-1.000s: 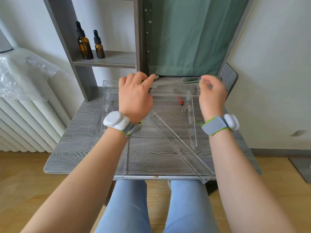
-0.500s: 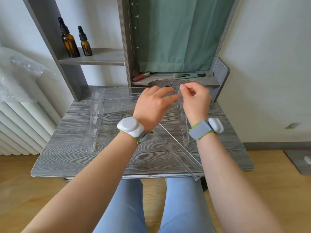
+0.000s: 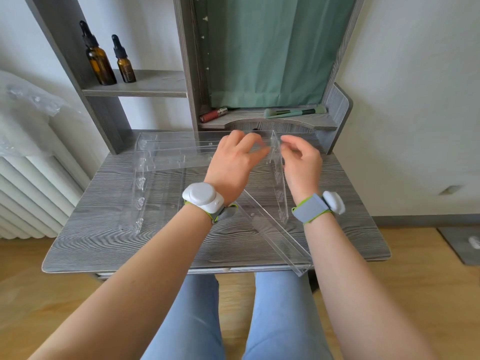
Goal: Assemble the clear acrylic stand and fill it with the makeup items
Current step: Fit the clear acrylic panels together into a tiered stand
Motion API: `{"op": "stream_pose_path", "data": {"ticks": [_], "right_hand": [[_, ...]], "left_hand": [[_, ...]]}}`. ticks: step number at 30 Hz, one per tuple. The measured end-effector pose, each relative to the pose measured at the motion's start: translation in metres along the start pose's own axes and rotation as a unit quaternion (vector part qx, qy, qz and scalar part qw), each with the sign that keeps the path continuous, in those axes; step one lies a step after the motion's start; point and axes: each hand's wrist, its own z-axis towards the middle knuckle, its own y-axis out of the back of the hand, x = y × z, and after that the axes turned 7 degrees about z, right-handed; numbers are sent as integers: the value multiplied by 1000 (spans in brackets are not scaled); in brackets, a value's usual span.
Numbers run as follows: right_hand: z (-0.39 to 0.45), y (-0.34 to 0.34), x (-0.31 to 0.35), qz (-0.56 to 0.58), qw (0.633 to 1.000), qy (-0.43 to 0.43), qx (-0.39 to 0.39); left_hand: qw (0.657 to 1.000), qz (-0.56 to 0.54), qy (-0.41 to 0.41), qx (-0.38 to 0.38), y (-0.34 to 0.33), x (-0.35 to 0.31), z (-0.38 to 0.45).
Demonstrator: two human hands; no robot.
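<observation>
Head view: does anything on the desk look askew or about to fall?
Yes. One long clear acrylic panel lies diagonally across the grey wood-grain desk, its near corner poking past the front edge, so a nudge might tip it off. Nothing looks spilled or broken.

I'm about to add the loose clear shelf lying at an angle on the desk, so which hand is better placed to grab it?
Probably the right hand: the loose shelf runs below its wrist toward the desk's front right, while the left hand steadies the acrylic frame.

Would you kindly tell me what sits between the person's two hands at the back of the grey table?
In the head view, the upright clear acrylic side panel stands between the left hand and the right hand.
</observation>
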Motion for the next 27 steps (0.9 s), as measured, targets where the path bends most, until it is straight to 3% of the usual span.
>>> {"op": "stream_pose_path", "data": {"ticks": [16,27], "right_hand": [[-2,2,-1,-18,1000,-5,3],[-4,4,-4,-28,1000,8,2]], "left_hand": [[998,-52,20,-22,-15,-3,-2],[997,-69,25,30,-11,-8,-2]]}}
